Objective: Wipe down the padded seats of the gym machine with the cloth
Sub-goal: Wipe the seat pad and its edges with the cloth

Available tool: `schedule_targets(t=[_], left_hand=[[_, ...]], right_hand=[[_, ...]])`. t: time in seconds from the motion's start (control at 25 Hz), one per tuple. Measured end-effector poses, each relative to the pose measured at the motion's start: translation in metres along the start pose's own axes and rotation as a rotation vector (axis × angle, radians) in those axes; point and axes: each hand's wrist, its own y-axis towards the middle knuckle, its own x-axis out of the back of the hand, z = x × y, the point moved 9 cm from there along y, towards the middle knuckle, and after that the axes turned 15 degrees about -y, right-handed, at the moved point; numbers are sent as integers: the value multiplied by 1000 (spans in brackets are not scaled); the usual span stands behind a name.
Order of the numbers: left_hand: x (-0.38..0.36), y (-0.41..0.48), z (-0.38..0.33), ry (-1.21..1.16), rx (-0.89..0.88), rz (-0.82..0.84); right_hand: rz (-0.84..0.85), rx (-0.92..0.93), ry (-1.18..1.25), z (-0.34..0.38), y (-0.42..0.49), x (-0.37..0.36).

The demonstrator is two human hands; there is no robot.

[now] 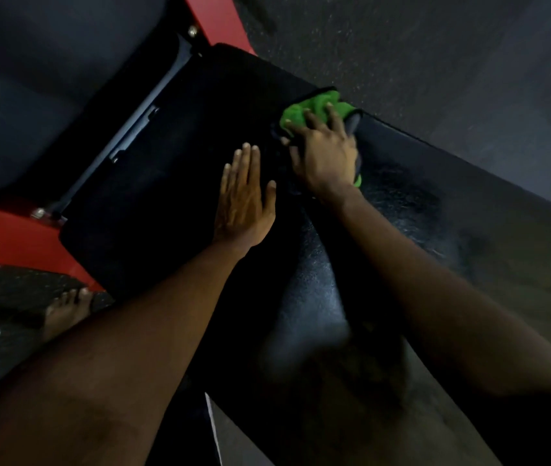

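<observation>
The right hand (326, 153) lies with fingers spread flat over the one green cloth (304, 109), pressing it down rather than clutching it, at the far edge of the long black pad (435, 183), right of frame centre. Just beside it the left hand (243, 200) rests open, palm down, on the second pad (153, 183). Red frame (1, 233) borders the pads at left, one bare foot (65, 311) stands lower left, and both forearms cover much of the near padding.

A gym: red machine frame (5, 237), black padded seat (166, 183), speckled rubber floor (435, 62).
</observation>
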Motion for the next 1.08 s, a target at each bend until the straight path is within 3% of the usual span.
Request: schedule_targets(t=[0.12, 0.32, 0.64, 0.76, 0.96, 1.08], left_hand=[[1, -1, 1, 11, 15, -12], [2, -1, 0, -2, 21, -10], [2, 0, 0, 13, 34, -9], [1, 0, 0, 30, 31, -13], [1, -1, 1, 3, 45, 12], [0, 0, 1, 7, 47, 19]], right_hand=[[37, 138, -19, -5, 3, -2], [-33, 6, 54, -59, -40, -3], [49, 118, -18, 26, 61, -1], [69, 148, -37, 15, 55, -5], [-37, -80, 24, -89, -46, 1], [-41, -151, 15, -97, -58, -1]])
